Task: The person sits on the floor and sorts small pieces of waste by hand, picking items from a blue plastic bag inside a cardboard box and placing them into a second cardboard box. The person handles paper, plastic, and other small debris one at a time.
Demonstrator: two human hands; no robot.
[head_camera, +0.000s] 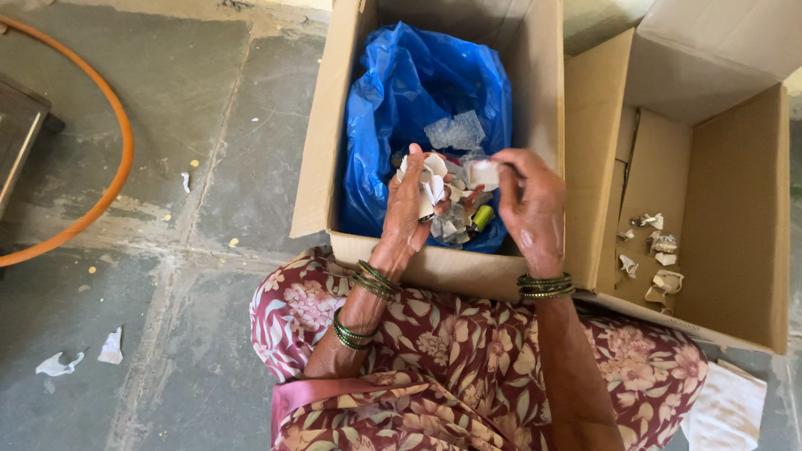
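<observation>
**Paper scraps held over the lined box**

We note the left hand (409, 209) closed on a bunch of crumpled white paper scraps (433, 177), above the blue bag (393, 108) in the cardboard box (322, 142). The right hand (535, 209) pinches one small scrap (484, 173). We judge them light, limp and easily torn; a fingertip pinch at the edges suffices.

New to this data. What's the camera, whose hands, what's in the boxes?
One view only: a camera on a person's head, looking down at their own bare hands; no robot. The person sits on a stone floor. The left hand holds crumpled white paper pieces; the right hand pinches a small white scrap. Both are over a cardboard box lined with a blue plastic bag holding more scraps. A second open box to the right has a few paper bits.
</observation>
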